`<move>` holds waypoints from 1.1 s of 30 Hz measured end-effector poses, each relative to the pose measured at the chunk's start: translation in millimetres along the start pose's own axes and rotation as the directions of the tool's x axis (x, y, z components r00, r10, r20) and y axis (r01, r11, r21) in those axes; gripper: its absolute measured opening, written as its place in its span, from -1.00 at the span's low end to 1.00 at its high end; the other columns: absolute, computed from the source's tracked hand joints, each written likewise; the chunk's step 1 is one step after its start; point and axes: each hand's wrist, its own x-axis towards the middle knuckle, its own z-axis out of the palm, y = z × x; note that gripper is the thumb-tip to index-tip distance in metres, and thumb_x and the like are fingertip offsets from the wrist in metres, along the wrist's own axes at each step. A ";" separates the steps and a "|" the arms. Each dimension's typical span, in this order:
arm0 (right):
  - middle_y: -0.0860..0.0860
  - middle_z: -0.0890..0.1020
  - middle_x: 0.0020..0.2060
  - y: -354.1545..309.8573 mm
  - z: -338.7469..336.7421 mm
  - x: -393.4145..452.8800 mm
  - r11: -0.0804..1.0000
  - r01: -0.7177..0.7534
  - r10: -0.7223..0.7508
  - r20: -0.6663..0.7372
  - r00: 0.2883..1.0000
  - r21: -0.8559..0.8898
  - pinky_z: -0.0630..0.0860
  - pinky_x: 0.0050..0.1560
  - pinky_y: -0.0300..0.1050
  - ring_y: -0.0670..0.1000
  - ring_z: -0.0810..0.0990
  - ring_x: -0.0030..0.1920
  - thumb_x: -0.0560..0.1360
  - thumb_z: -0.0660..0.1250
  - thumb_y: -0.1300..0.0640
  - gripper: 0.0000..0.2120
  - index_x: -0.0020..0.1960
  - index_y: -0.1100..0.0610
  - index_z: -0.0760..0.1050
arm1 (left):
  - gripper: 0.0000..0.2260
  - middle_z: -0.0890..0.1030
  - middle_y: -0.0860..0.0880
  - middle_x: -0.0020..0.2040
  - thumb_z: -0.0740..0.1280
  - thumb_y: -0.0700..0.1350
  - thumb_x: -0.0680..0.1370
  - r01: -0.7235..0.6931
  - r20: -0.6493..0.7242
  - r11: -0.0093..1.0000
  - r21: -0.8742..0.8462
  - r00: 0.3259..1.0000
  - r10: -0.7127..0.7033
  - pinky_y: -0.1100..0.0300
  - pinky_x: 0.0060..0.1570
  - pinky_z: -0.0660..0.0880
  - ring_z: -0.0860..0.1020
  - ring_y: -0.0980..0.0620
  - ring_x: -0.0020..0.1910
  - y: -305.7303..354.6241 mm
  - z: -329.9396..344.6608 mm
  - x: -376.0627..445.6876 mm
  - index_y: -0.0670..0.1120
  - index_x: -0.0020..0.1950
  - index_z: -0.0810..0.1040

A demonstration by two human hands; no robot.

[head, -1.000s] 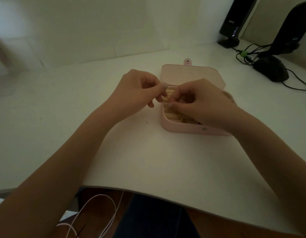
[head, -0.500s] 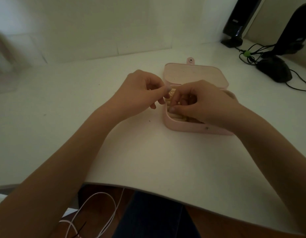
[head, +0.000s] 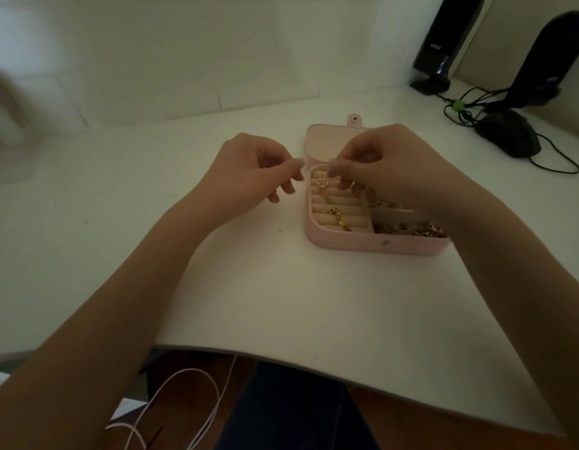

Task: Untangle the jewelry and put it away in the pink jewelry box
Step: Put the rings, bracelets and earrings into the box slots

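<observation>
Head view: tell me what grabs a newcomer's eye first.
The open pink jewelry box sits mid-table, gold pieces lying on its ring rolls and a tangle of chains in its near right compartment. Above its left end the left hand and right hand hover with fingertips pinched, facing each other; what they pinch is too fine to see. Black speakers and cables stand at the far right.

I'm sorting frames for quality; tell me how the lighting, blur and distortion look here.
Head view: dim, flat light with a greenish cast and no glare; the far left edge is smeared; wide-angle bending curves the table edge. The pink box and both hands, left and right, are fairly sharp, but any chain between the fingertips is too fine to see.
</observation>
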 end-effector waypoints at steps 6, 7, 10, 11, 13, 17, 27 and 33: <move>-0.10 0.66 -0.28 -20.7 23.0 13.3 0.995 0.093 -0.094 0.029 0.995 0.024 0.48 -0.31 -0.47 -0.27 0.58 -0.32 0.48 0.38 -0.02 -0.83 -0.08 0.08 0.64 | -0.82 0.66 0.04 -0.29 0.32 -0.02 0.53 0.034 -0.098 0.990 0.139 0.995 -0.020 0.41 -0.48 0.42 0.56 0.19 -0.45 -22.8 -30.8 1.7 -0.05 -0.18 0.65; -0.09 0.67 -0.25 -25.6 27.6 17.8 0.993 0.119 -0.119 0.040 0.992 0.011 0.49 -0.24 -0.42 -0.22 0.60 -0.27 0.46 0.40 0.00 -0.83 -0.06 0.08 0.65 | -0.83 0.66 0.04 -0.28 0.33 -0.03 0.53 0.038 -0.119 0.988 0.149 0.993 -0.020 0.43 -0.46 0.41 0.56 0.18 -0.46 -28.0 -37.2 1.3 -0.05 -0.18 0.64; -0.12 0.60 -0.30 -38.8 44.4 32.4 0.981 0.186 -0.180 0.097 0.979 -0.062 0.40 -0.35 -0.49 -0.18 0.53 -0.31 0.40 0.47 0.03 -0.84 -0.07 0.07 0.66 | -0.90 0.65 0.03 -0.27 0.33 -0.10 0.52 0.057 -0.198 0.988 0.146 0.980 -0.027 0.48 -0.48 0.38 0.55 0.20 -0.48 -43.8 -53.0 0.0 -0.08 -0.12 0.63; -0.14 0.55 -0.32 -42.8 51.0 36.7 0.975 0.203 -0.191 0.120 0.974 -0.096 0.35 -0.39 -0.51 -0.19 0.50 -0.33 0.39 0.48 0.04 -0.84 -0.06 0.07 0.65 | -0.92 0.65 0.03 -0.26 0.33 -0.12 0.52 0.063 -0.228 0.988 0.139 0.973 -0.030 0.47 -0.46 0.40 0.54 0.22 -0.48 -48.4 -56.5 -0.5 -0.07 -0.10 0.62; -0.14 0.52 -0.29 -49.0 64.0 44.4 0.959 0.233 -0.206 0.170 0.964 -0.159 0.33 -0.42 -0.50 -0.18 0.48 -0.31 0.38 0.49 0.04 -0.81 -0.04 0.05 0.63 | -0.93 0.64 0.04 -0.26 0.32 -0.15 0.52 0.059 -0.269 0.989 0.136 0.963 -0.020 0.47 -0.44 0.41 0.54 0.24 -0.48 -56.1 -61.1 -2.1 -0.05 -0.06 0.60; -0.07 0.48 -0.19 -57.2 88.0 55.1 0.922 0.302 -0.246 0.237 0.940 -0.242 0.31 -0.36 -0.47 -0.15 0.44 -0.26 0.39 0.48 0.07 -0.79 0.00 0.08 0.61 | -0.93 0.64 0.03 -0.24 0.32 -0.15 0.51 0.041 -0.277 0.985 0.169 0.961 0.008 0.24 -0.28 0.55 0.58 0.15 -0.42 -63.4 -63.0 -2.6 -0.02 -0.05 0.57; 0.11 0.59 -0.10 -63.3 119.8 83.4 0.960 0.101 -0.069 0.129 0.989 -0.262 0.37 -0.20 -0.18 0.05 0.54 -0.12 0.46 0.38 0.05 -0.71 0.09 0.22 0.56 | -0.90 0.58 0.10 -0.19 0.26 -0.09 0.50 0.061 -0.236 0.921 0.385 0.971 0.034 -0.04 -0.04 0.52 0.57 0.00 -0.18 -64.5 -62.1 -1.1 0.08 -0.05 0.53; 0.06 0.49 -0.24 -65.9 119.0 82.4 0.948 0.103 -0.060 0.148 0.987 -0.301 0.31 -0.33 -0.22 0.07 0.50 -0.15 0.49 0.31 0.18 -0.82 0.04 0.24 0.55 | -0.88 0.55 0.11 -0.17 0.26 -0.13 0.51 0.073 -0.188 0.908 0.413 0.982 0.006 0.06 -0.08 0.49 0.52 0.04 -0.14 -64.1 -60.3 -3.6 0.01 -0.03 0.57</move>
